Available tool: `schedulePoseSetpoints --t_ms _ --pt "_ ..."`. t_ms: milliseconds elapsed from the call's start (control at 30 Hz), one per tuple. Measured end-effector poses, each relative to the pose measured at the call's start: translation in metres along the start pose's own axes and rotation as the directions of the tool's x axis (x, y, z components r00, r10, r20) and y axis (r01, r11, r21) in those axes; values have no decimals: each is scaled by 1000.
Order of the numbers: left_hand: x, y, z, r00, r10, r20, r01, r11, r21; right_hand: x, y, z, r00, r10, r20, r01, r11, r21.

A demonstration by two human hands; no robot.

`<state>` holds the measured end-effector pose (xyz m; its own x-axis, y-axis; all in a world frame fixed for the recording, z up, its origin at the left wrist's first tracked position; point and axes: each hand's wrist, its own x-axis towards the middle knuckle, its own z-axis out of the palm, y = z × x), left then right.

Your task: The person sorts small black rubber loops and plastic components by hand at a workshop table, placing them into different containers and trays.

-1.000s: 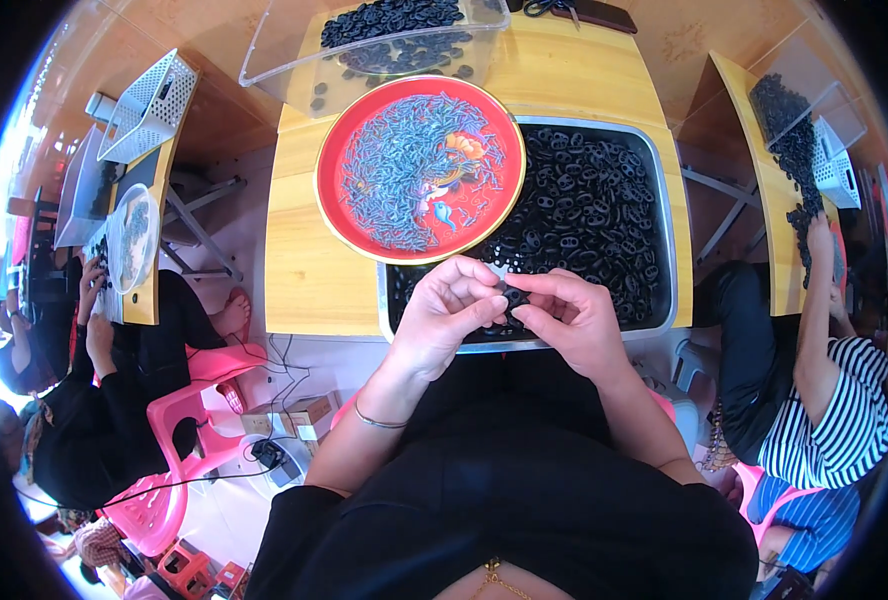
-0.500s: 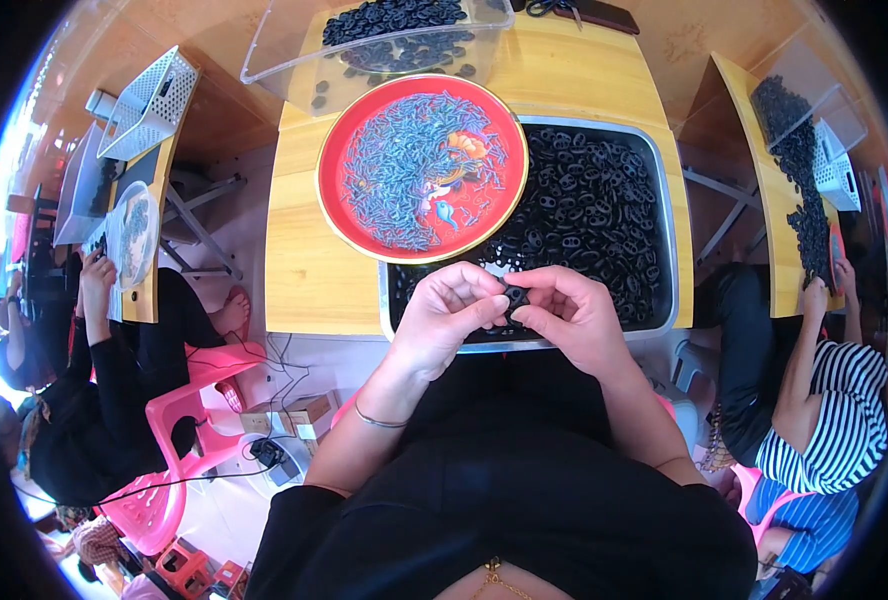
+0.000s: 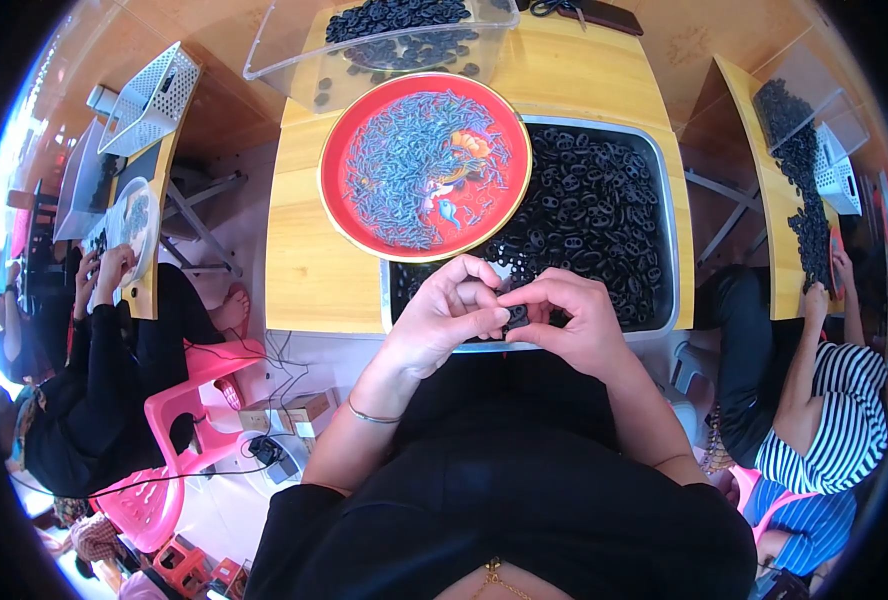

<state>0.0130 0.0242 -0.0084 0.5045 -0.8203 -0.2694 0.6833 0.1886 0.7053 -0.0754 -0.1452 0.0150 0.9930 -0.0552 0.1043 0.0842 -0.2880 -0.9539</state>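
A small black part [image 3: 517, 316] with holes in it is pinched between my two hands, over the near edge of the metal tray [image 3: 671, 250]. My left hand [image 3: 451, 315] is closed, thumb and fingertips at the part's left side. My right hand [image 3: 582, 325] grips from the right, its index finger and thumb closed around the part. Fingers cover much of it. Beneath and beyond my hands, many similar black oval parts [image 3: 589, 215] fill the tray. A red round tray [image 3: 336, 175] with a gold rim rests over the metal tray's left part, strewn with small grey pin-like pieces [image 3: 394, 180].
At the table's far side stands a clear plastic bin [image 3: 294, 60] with black pieces inside. Scissors [image 3: 554, 8] lie behind it. Co-workers sit at side tables: one person's hands [image 3: 109, 270] on the left, a striped sleeve [image 3: 844, 375] on the right. A pink chair [image 3: 199, 400] stands left.
My right index finger has moved left across the top of the small part, and the part sits slightly lower. The left co-worker's hands have shifted.
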Motion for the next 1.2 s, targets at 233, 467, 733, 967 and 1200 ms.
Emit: schedulePoseSetpoints --t_ms 233,467,733,967,1200 --pt "0 0 -3 999 -28 35 27 999 29 -3 6 2 999 -39 -6 39 999 1" --pt "-2 3 -3 1000 -25 0 25 999 25 0 3 4 1000 4 1 -4 998 57" --pt "3 7 -4 1000 -9 20 8 998 66 4 9 4 1000 6 -6 -5 998 69" --pt "12 25 3 993 111 44 -117 974 194 4 11 8 992 35 -119 -10 978 209" --pt "88 154 -5 693 716 84 -495 387 778 -4 26 -9 955 118 -273 -64 978 198"
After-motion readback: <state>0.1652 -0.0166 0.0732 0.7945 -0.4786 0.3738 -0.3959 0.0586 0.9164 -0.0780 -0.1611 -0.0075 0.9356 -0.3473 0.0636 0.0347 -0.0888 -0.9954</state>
